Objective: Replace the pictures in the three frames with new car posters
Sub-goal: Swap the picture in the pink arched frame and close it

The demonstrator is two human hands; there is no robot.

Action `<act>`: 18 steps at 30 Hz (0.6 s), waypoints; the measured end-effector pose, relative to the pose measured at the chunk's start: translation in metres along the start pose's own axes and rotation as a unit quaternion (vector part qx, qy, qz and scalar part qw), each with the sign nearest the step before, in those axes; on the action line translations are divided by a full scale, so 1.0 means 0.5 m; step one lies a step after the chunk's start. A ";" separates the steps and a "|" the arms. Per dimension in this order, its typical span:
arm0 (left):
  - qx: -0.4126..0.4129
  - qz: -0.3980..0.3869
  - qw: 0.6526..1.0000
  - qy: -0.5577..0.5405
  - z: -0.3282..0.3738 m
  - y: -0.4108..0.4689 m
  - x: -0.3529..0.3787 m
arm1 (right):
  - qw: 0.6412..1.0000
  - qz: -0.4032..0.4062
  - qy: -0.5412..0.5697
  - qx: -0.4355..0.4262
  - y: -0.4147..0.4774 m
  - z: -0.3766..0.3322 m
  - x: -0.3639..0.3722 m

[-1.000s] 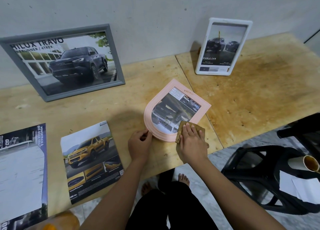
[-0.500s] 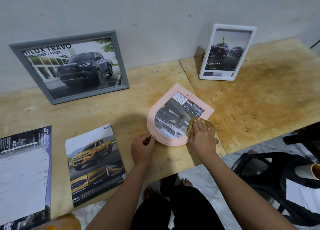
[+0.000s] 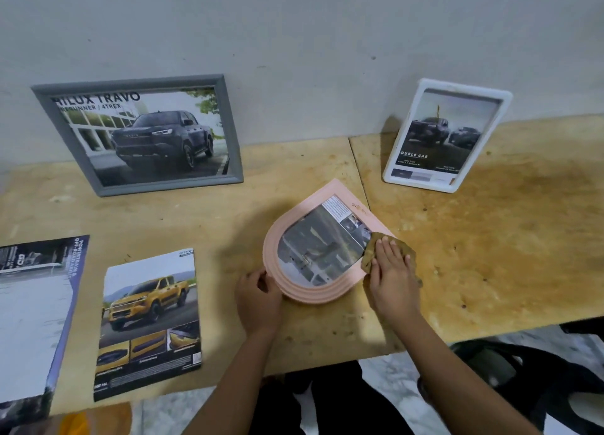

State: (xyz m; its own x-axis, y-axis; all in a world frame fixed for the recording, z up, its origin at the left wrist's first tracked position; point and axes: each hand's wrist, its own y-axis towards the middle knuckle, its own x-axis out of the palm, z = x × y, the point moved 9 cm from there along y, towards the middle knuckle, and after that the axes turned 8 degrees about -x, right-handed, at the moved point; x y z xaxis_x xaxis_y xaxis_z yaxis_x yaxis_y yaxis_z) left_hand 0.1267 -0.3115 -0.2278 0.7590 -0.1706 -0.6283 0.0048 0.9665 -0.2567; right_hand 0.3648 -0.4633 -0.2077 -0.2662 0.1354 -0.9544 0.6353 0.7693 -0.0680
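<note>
Head view — looking down, close over the table [image 3: 490, 254]

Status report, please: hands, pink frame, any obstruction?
Left hand grips pink frame by rounded edge. Right hand presses brown cloth on its right edge. Frame flat on table. Nothing blocking.

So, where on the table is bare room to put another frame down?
Largest bare patch: the table right of the pink frame, in front of the white frame. Also: the strip by the wall between grey frame and white frame, and the band between grey frame and posters. Crowded: front left, and around left hand and right hand.
</note>
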 end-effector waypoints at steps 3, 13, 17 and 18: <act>-0.015 0.029 0.999 0.015 0.020 0.022 0.014 | 0.999 -0.002 -0.007 -0.036 0.033 0.006 -0.011; 0.042 0.069 0.993 0.082 0.067 0.056 0.059 | 0.992 0.021 -0.009 -0.128 0.133 0.012 -0.033; 0.009 0.060 0.993 0.099 0.059 0.051 0.074 | 0.985 0.023 -0.012 -0.169 0.163 -0.001 -0.037; 0.007 0.061 0.993 0.102 0.059 0.050 0.074 | 0.984 0.022 -0.010 -0.176 0.171 -0.003 -0.035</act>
State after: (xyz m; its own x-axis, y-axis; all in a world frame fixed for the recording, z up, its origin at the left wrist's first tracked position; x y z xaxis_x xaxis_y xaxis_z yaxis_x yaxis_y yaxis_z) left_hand 0.1744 -0.2879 -0.2358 0.6076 -0.0858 -0.7896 -0.0692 0.9847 -0.1602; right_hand 0.4228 -0.3992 -0.1963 -0.2267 0.1631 -0.9602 0.3541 0.9322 0.0748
